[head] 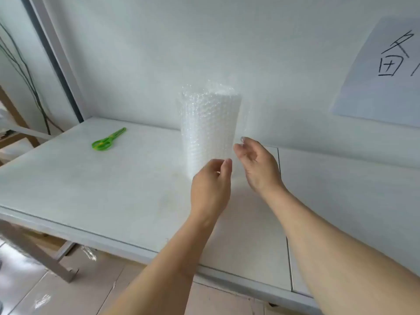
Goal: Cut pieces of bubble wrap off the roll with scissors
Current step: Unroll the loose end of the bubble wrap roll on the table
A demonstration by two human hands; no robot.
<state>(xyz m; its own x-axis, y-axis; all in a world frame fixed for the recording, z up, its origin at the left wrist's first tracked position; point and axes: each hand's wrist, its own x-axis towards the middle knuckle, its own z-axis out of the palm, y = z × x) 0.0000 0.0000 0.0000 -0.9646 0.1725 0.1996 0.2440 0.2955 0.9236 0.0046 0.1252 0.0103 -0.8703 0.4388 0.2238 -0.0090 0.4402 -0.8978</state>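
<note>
A roll of clear bubble wrap (209, 128) stands upright on the white table (102, 189), close to the wall. My left hand (211, 187) is at the roll's lower front, its thumb and fingertips curled onto the bottom edge. My right hand (256, 164) is just right of the roll, thumb and forefinger pinched together at the foot of a thin loose flap (246, 117) that hangs off the roll's right side. Green scissors (108, 140) lie shut on the table at the back left, well away from both hands.
A white wall rises right behind the roll, with a sheet of paper bearing black marks (384, 71) at the upper right. A seam (288, 246) splits the tabletop on the right. Cardboard and plastic scraps (88, 253) lie on the floor below the front edge.
</note>
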